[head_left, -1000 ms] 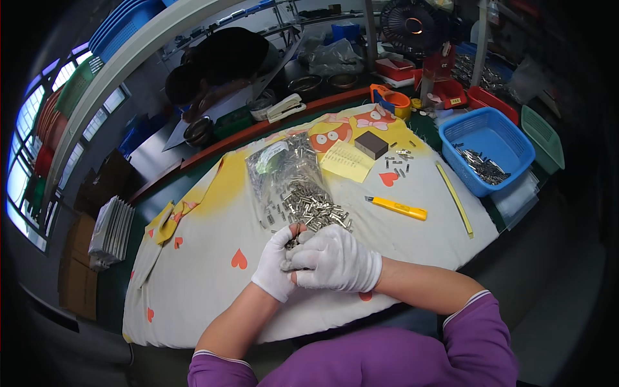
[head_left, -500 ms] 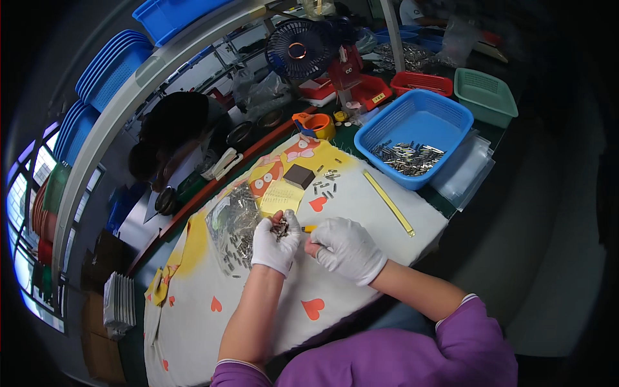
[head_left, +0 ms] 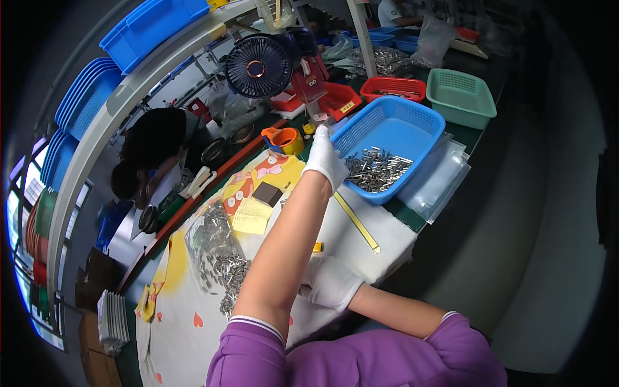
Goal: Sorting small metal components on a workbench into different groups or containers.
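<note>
A pile of small metal parts (head_left: 377, 169) lies in the blue basket (head_left: 380, 135), just right of the left hand (head_left: 325, 161); a looser heap (head_left: 230, 271) spills from the clear bag (head_left: 209, 232), left of the left forearm (head_left: 284, 245). So they are split between two places — some in the basket, plenty left at the bag — and I can't count either lot from here. The left hand, white-gloved, stretches forward to the basket's edge; I can't tell how far its fingers are spread, whether it touches the rim or holds anything. The right hand (head_left: 332, 284), gloved too, is low by the near edge of the cloth (head_left: 396, 242), just right of that forearm, fingers bent inward; what they grip, if anything, is hidden. A yellow strip (head_left: 356, 222) lies beyond the right hand.
</note>
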{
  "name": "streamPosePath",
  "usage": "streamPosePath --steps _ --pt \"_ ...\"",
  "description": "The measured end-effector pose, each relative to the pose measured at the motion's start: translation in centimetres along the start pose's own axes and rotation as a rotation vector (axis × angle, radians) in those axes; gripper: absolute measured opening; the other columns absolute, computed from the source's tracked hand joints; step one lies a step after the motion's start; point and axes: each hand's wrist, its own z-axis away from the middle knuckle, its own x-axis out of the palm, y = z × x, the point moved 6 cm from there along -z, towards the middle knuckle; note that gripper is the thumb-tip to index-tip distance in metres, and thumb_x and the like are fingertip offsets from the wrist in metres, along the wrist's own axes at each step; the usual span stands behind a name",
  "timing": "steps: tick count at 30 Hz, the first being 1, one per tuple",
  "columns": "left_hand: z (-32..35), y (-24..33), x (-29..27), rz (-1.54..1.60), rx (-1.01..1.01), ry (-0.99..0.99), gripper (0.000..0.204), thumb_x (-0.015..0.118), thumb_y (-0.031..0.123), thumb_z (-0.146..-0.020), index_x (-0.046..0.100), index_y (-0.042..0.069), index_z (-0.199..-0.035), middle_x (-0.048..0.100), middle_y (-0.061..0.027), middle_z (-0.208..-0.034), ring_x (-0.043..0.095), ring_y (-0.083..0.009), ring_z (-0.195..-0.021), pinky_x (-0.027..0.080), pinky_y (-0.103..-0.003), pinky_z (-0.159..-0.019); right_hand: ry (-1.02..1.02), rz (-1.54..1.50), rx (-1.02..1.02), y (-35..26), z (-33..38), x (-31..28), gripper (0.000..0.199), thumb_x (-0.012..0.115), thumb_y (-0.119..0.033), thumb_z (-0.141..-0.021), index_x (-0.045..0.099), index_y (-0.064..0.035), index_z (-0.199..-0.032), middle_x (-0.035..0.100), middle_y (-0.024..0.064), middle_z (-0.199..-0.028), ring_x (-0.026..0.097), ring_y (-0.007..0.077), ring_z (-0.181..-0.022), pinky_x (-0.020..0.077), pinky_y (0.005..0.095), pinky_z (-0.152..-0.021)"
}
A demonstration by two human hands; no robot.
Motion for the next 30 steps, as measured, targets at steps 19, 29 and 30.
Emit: streamPosePath --steps 19,29,30 --pt "18.8 7.6 -21.7 -0.465 0.541 0.086 0.039 0.044 -0.005 -0.079 0.044 -0.004 -0.119 0.053 -0.0156 -0.115 0.054 -0.0241 -0.108 0.045 -0.03 -0.09 0.037 0.074 -0.022 -0.3 0.0 0.0 0.008 0.062 -0.016 -0.074 0.064 -0.008 -0.074 0.06 0.0109 -0.071 0.058 0.0294 -0.069 0.0471 0.0397 -0.063" --pt "29.0 0.3 -32.7 -1.454 0.23 0.346 0.054 0.073 0.012 -0.069 0.05 -0.003 -0.115 0.056 -0.0122 -0.091 0.056 -0.0221 -0.078 0.047 -0.03 -0.076 -0.396 0.049 -0.116 -8.5 -4.0 7.1 0.024 0.066 -0.014 -0.071 0.063 -0.0054 -0.093 0.061 0.0143 -0.082 0.059 0.0321 -0.079 0.0473 0.0393 -0.069" --pt "28.2 -0.3 -32.7 -1.443 0.243 0.328 0.056 0.074 0.015 -0.067 0.051 -0.003 -0.115 0.056 -0.0147 -0.091 0.056 -0.0257 -0.08 0.047 -0.032 -0.077 -0.404 0.11 -0.165 -9.1 -4.7 8.1 0.025 0.066 -0.016 -0.071 0.063 -0.0053 -0.094 0.06 0.0151 -0.083 0.058 0.0334 -0.079 0.0471 0.0401 -0.07"
